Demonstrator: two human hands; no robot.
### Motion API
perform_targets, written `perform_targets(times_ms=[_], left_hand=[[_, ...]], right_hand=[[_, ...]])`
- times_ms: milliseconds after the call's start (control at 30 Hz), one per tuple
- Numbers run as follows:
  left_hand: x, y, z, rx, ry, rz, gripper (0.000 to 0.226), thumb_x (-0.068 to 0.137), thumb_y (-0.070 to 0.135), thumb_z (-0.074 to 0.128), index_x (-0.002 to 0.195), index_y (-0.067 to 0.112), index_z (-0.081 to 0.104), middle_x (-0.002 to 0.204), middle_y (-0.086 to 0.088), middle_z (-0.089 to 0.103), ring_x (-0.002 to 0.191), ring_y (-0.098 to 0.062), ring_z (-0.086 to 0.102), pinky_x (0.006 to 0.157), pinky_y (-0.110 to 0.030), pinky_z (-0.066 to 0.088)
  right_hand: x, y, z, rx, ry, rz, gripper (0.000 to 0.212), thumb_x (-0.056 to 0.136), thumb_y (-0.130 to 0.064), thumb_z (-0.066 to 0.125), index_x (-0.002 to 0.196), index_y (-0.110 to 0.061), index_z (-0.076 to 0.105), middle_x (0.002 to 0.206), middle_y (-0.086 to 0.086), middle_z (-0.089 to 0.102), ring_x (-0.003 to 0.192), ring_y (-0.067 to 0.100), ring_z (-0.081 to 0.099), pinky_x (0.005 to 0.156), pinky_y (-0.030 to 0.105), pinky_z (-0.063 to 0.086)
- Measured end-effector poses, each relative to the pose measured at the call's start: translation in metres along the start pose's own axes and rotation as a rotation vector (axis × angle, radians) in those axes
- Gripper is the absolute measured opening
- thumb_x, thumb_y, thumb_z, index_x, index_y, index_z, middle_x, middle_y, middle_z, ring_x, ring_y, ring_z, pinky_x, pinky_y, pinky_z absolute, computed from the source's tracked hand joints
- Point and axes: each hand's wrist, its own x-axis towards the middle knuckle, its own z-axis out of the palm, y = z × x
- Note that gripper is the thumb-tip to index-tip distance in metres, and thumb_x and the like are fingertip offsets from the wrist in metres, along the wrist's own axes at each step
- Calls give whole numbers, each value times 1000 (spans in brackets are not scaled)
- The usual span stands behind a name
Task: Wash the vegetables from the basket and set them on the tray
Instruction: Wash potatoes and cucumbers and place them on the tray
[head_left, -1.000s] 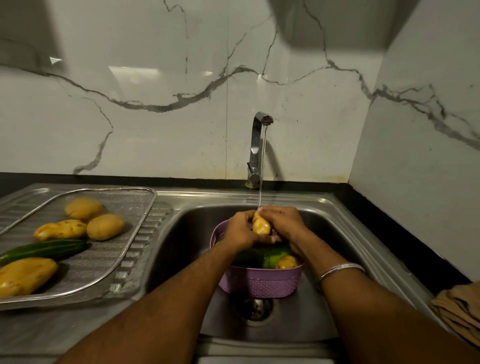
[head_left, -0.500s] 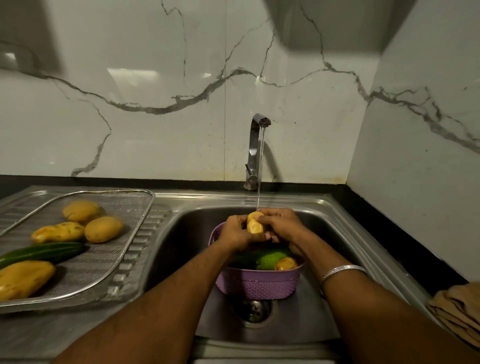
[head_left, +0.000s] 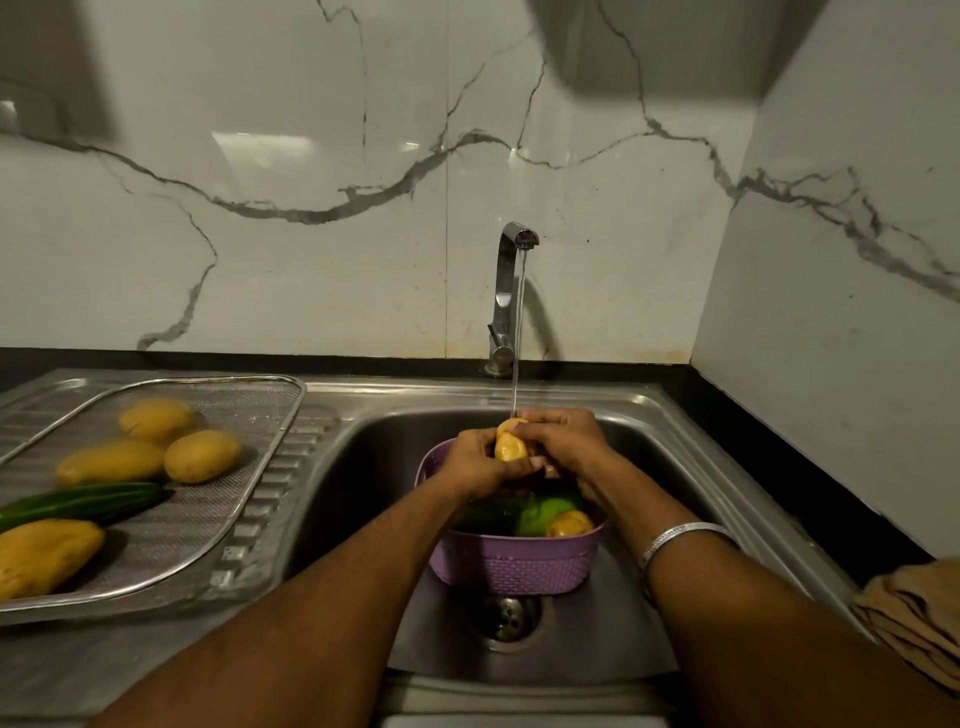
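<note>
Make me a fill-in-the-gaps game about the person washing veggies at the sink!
1. Both hands hold a yellow potato under running ____.
2. The basket in the sink is coloured ____.
3. On the mesh tray, the one long green vegetable is a ____.
4. The tray sits to the ____ of the sink.

Missing words: water; purple; cucumber; left
</note>
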Motion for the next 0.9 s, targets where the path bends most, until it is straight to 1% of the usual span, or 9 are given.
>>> perform_targets(times_ms=[200, 300, 367, 500, 600, 667, 733, 800, 900], left_hand=[[-6, 11, 13, 21, 9, -9, 49, 82, 16, 82, 126, 8, 63, 117, -10, 72, 106, -25, 71, 89, -39, 61], [-3, 13, 11, 93, 117, 46, 46, 80, 20, 84, 121, 11, 66, 110, -7, 74, 98, -24, 73, 73, -34, 63], [-2, 12, 6, 76, 151, 26, 45, 79, 16, 85, 120, 9, 69, 107, -10, 75, 95, -27, 74, 74, -41, 64], [-6, 14, -1, -70, 149, -66, 47, 81, 8, 82, 124, -1, 65, 111, -21, 73, 100, -33, 72, 78, -51, 62], [-11, 20, 2, -158, 100, -99, 31, 90, 8, 73, 118, -4, 68, 113, -27, 71, 93, -33, 71, 78, -39, 61], [-11, 22, 5, -174, 40, -111, 27, 91, 8, 72, 117, -1, 69, 112, -22, 73, 95, -32, 72, 85, -41, 61], [-10, 21, 10, -129, 4, -110, 30, 90, 8, 73, 119, 2, 68, 109, -18, 75, 98, -30, 74, 90, -46, 60], [-9, 19, 11, -97, 32, -97, 30, 91, 8, 72, 120, 1, 67, 106, -18, 75, 94, -29, 75, 86, -43, 62], [-6, 15, 9, -101, 105, -80, 28, 93, 6, 69, 120, 1, 67, 105, -22, 74, 90, -31, 73, 84, -46, 62]], right_hand=[[12, 10, 2, -120, 278, -83, 26, 80, -44, 84, 90, -20, 81, 84, -3, 78, 81, 16, 74, 78, 39, 64], [12, 5, 3, -115, 252, -66, 21, 82, -38, 83, 90, -19, 80, 84, 1, 78, 77, 19, 75, 70, 39, 65], [8, 3, 3, -100, 168, -48, 14, 87, -28, 80, 98, -19, 78, 94, 5, 78, 83, 23, 75, 63, 36, 64], [-1, -1, 1, -22, -42, 35, 26, 92, -12, 73, 117, -20, 72, 101, 3, 73, 86, 19, 73, 67, 30, 63], [2, 3, 2, -42, 10, -1, 21, 92, -26, 74, 112, -22, 76, 98, 2, 76, 78, 16, 73, 58, 26, 60], [5, 8, 2, -122, 125, -83, 20, 91, -34, 74, 106, -21, 79, 93, 2, 77, 68, 15, 70, 50, 24, 55], [8, 11, 0, -210, 182, -160, 24, 90, -37, 75, 106, -20, 80, 94, 1, 78, 73, 13, 70, 55, 24, 55], [9, 9, -1, -222, 148, -148, 26, 92, -34, 74, 112, -18, 78, 95, 5, 78, 72, 14, 69, 56, 25, 56], [8, 3, -1, -120, -8, -16, 31, 98, -18, 66, 129, -17, 68, 98, 15, 75, 53, 15, 58, 47, 23, 52]])
